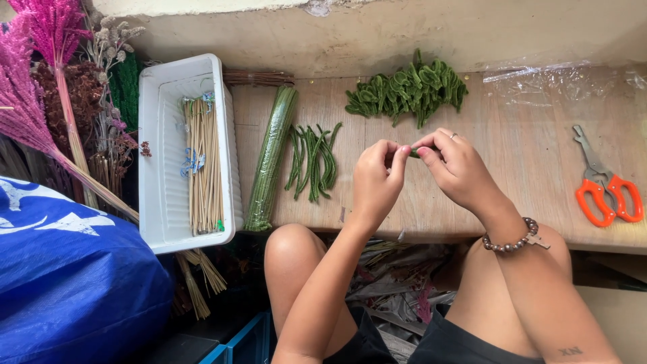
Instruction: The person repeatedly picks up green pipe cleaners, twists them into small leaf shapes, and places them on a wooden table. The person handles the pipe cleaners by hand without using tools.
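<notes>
1. The left hand (377, 180) and the right hand (457, 168) meet above the middle of the wooden table (526, 168), fingertips almost touching.
2. Between them sits a small green piece (412, 154), pinched at its left end by the left hand and at its right end by the right hand; both hands are closed on it. It looks like a short fuzzy stem, though most of it is hidden by the fingers.
3. To the far side of the hands lies a heap of bent green pieces (408, 89); to their left a loose row of straight green stems (313, 162), and further left a wrapped bundle of green sticks (271, 158).
4. A white tray (158, 168) at the left edge of the table holds thin pale sticks (203, 165).
5. Orange-handled scissors (605, 189) lie at the far right, well apart from the hands, near a sheet of clear plastic film (559, 84).
6. Pink dried grasses (40, 74) stand at the far left, a blue bag (67, 269) lies near them, and a rough plaster wall (377, 34) runs behind the table.
</notes>
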